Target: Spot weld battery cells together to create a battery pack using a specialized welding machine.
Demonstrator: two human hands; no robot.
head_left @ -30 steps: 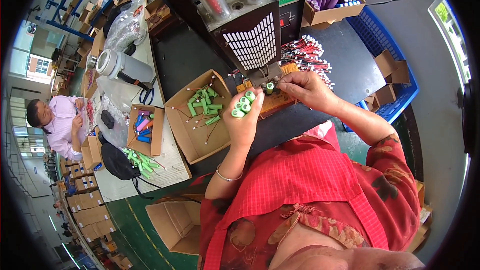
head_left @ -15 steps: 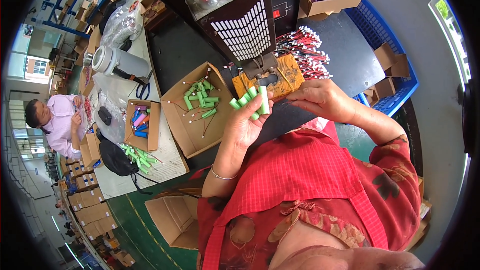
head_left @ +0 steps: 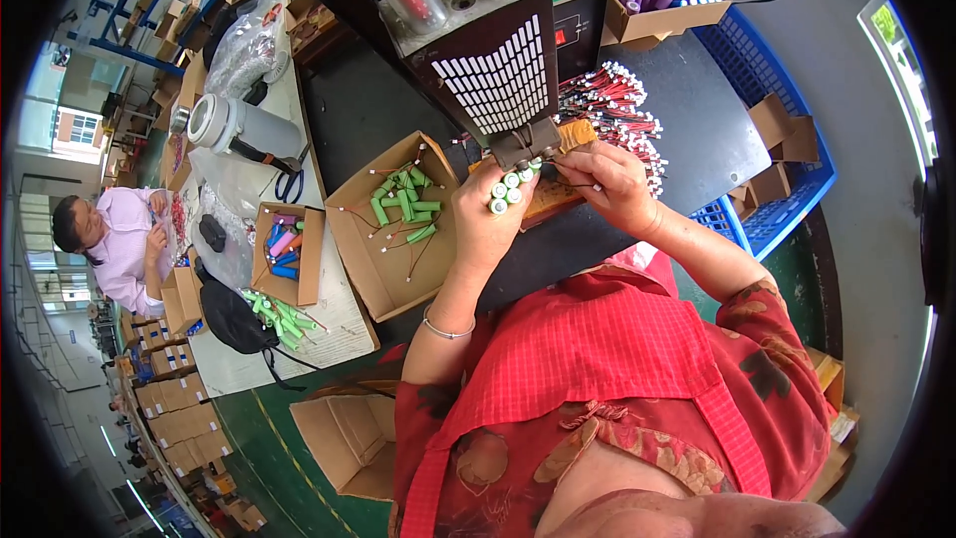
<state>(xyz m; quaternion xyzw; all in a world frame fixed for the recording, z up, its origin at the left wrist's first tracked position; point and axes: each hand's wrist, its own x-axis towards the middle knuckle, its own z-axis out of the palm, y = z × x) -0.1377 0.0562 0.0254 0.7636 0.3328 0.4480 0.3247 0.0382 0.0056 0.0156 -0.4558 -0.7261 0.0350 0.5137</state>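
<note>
In my left hand (head_left: 484,224) is a bunch of green cylindrical battery cells (head_left: 512,180), gripped with their end faces toward me. The cells sit right at the electrode tips of a black spot welder (head_left: 496,75). My right hand (head_left: 621,187) is closed beside them, pinching a thin wire lead (head_left: 579,184) whose small connector end sticks out below the fingers. Under both hands lies a worn orange-yellow block (head_left: 548,202), mostly covered. To the left, an open cardboard box (head_left: 386,269) contains green cells with wire leads attached.
Behind my right hand lies a heap of red-and-black wire leads (head_left: 637,125). A box of purple and blue cells (head_left: 665,18) stands farther back, beside a blue crate (head_left: 797,169). On the left table are a smaller cell box (head_left: 311,257) and a grey-white jar (head_left: 261,125). A co-worker (head_left: 119,249) sits beyond.
My left hand has brought the cells up to the welder's tips and turned their ends toward me. My right hand has moved left, close to them, and a wire lead now shows in it.
</note>
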